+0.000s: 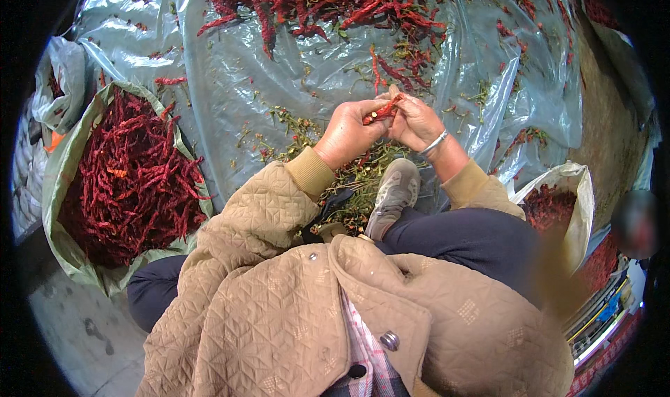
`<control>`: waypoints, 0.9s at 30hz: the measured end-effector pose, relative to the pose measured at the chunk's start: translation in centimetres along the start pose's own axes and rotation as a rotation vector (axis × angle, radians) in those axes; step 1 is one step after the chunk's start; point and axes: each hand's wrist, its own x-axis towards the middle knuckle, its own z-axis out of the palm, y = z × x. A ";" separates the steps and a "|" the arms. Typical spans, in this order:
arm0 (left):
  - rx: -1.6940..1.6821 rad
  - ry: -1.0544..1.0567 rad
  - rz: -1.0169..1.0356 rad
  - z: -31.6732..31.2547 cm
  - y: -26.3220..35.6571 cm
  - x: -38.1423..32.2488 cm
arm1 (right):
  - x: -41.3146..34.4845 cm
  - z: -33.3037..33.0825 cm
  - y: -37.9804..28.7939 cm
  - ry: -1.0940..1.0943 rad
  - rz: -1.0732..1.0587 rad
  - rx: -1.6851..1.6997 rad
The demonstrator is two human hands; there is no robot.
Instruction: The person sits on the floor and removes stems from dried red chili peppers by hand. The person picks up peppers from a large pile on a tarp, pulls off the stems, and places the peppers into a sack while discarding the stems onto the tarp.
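My left hand [349, 130] grips dried red chili peppers [382, 114], with pale cut or broken ends showing near the thumb. Close against it, my right hand [417, 122] has its fingertips on the other end of the same peppers. How many peppers are held is hard to tell. A bracelet [434, 142] circles my right wrist. Beneath both hands lies a heap of green and straw-coloured stems and bits [361, 183]. Just beyond them, a few loose red chili peppers [393, 73] rest on the clear plastic sheet [235, 119].
A large pile of dried chili peppers [324, 1] covers the sheet's far side. At left stands an open woven sack [56, 240] full of red chili peppers [131, 187]. A white sack [583, 203] with darker red pieces stands at right. My shoe [395, 193] is beside the stems.
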 end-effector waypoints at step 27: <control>0.269 0.229 -0.308 -4.9 -2.4 7.7 | 7.2 -0.6 -2.4 0.514 -0.391 -1.926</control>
